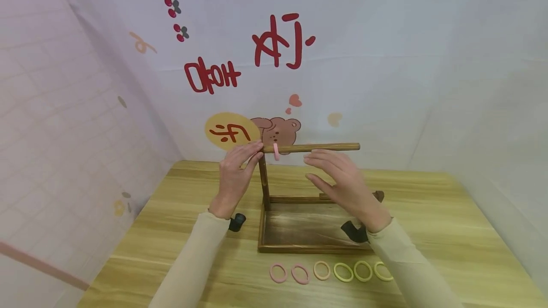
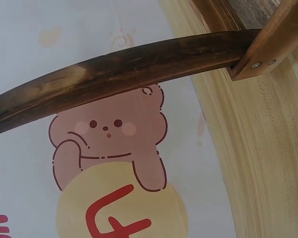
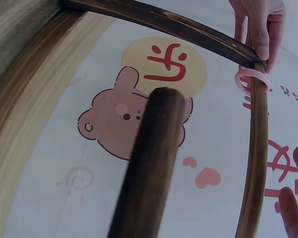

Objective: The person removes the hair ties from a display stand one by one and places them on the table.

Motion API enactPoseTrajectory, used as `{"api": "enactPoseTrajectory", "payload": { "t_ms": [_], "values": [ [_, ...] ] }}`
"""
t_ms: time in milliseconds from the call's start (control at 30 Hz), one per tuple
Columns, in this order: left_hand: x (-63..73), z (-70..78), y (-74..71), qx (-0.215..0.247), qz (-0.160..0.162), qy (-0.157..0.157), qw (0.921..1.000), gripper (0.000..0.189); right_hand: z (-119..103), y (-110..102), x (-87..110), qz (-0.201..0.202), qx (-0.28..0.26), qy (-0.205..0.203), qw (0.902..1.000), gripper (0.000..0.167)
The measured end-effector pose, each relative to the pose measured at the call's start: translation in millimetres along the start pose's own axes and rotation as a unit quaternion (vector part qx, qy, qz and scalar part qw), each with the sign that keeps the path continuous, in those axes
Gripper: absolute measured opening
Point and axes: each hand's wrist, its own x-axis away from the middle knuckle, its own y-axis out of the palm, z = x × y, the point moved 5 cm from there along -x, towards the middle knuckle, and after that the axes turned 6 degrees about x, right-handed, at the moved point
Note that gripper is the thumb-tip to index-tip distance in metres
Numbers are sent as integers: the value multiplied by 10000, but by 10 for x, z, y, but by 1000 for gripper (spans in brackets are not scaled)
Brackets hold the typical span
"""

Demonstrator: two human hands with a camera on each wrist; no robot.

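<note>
My left hand (image 1: 235,170) pinches the top corner of a wooden stand (image 1: 264,179), where the upright post meets a horizontal rod (image 1: 329,147). A pink ring (image 1: 276,151) hangs on that rod close to the left fingers; the right wrist view shows the ring (image 3: 253,79) around the rod just by the left hand (image 3: 262,25). Below the rod's right part, my right hand (image 1: 342,182) is held with fingers extended and nothing in them. Its fingertips (image 3: 288,208) show at the right edge of the right wrist view, apart from the rod.
Several loose rings in pink, peach and yellow-green lie in a row before the stand's base (image 1: 317,250), among them a pink ring (image 1: 278,273) and a yellow-green ring (image 1: 343,272). A second, dark wooden rod (image 3: 151,163) crosses the right wrist view. A printed cloth (image 1: 385,84) hangs behind.
</note>
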Motion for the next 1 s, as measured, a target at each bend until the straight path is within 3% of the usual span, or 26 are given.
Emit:
{"api": "enactPoseTrajectory", "payload": {
  "t_ms": [167,433,733,1000],
  "values": [
    [-10,21,-5,-24,-20,7,10000,28,29,107,-163,-241,30,32,9997,37],
    [-9,24,-13,-149,-101,-14,9998,29,56,257,-369,-444,141,-43,9989,57],
    [-6,27,-9,-146,-217,-41,9996,27,77,418,-449,-841,194,-262,9959,58],
    [-23,34,-9,-157,-253,-59,9995,26,98,515,-519,-960,486,-422,9933,61]
  ]
}}
